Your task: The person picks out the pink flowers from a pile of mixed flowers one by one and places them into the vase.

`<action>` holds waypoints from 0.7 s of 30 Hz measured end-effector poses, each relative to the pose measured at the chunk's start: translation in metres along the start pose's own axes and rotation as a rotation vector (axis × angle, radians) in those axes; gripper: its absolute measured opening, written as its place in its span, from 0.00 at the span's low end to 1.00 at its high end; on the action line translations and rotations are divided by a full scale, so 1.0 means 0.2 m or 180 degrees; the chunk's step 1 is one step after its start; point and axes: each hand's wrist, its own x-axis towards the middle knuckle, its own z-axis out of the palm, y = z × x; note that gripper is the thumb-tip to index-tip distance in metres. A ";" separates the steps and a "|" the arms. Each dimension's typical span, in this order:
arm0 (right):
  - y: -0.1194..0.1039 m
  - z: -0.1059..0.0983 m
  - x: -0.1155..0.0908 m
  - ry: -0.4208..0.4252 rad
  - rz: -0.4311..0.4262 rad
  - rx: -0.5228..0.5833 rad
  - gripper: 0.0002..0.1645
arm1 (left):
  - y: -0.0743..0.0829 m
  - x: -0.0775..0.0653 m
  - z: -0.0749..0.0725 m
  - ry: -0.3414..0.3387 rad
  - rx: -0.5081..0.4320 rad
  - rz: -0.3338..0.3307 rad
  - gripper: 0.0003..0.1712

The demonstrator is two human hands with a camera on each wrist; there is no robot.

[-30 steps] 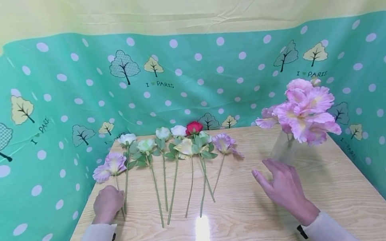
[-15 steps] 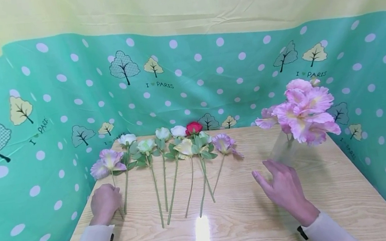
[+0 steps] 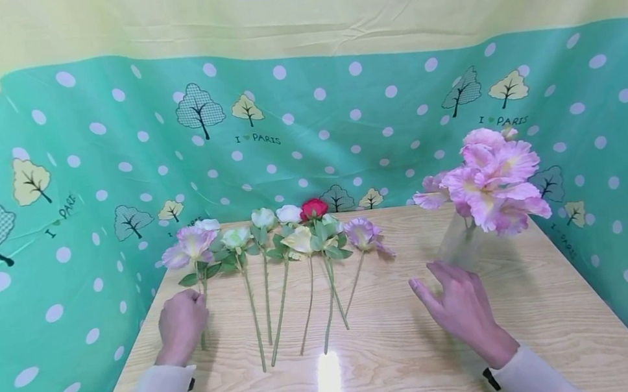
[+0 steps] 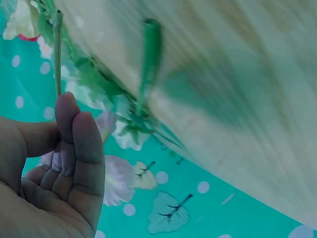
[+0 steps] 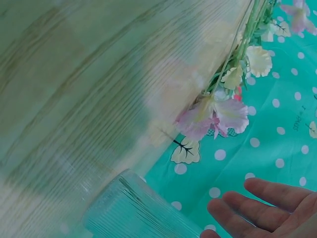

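Note:
My left hand [image 3: 182,320] pinches the stem of a light purple artificial flower [image 3: 193,242] between thumb and fingertips. In the left wrist view the lower stem [image 4: 58,54] sticks out past the fingers, raised off the table. Behind this bloom a white rose [image 3: 208,224] is partly covered. On the right, my right hand [image 3: 461,305] is held with fingers extended beside a clear ribbed vase [image 5: 138,208]. Large pink flowers [image 3: 494,180] stand in the vase. Whether the fingers touch the glass cannot be told.
Several flowers lie in a row on the wooden table [image 3: 404,355], among them a pale green rose [image 3: 235,238], a red rose [image 3: 313,208] and another purple flower [image 3: 362,234]. A green dotted cloth [image 3: 339,114] hangs around the table's back and sides.
My left hand has lifted the purple flower and carried it slightly right, so it now overlaps the white rose beside it. The right hand has stayed by the vase.

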 end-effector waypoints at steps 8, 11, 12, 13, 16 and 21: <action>0.00 -0.01 0.00 0.0020 -0.0015 -0.0029 0.31 | 0.12 -0.01 0.01 0.0153 -0.0083 0.0228 0.13; 0.00 -0.01 0.00 0.0013 -0.0019 -0.0021 0.31 | 0.15 -0.02 0.03 0.0223 -0.0102 0.0299 0.12; 0.00 -0.01 0.00 0.0013 -0.0022 -0.0015 0.31 | 0.17 -0.02 0.03 0.0241 -0.0117 0.0320 0.13; 0.00 -0.01 0.00 0.0014 -0.0025 -0.0011 0.31 | 0.18 -0.01 0.04 0.0264 -0.0137 0.0354 0.12; 0.00 -0.01 0.00 0.0015 -0.0026 -0.0006 0.31 | 0.22 -0.01 0.06 0.0329 -0.0199 0.0456 0.11; -0.01 -0.01 0.00 -0.0018 0.0008 -0.0023 0.31 | 0.27 -0.02 0.09 0.0318 -0.0299 0.0559 0.10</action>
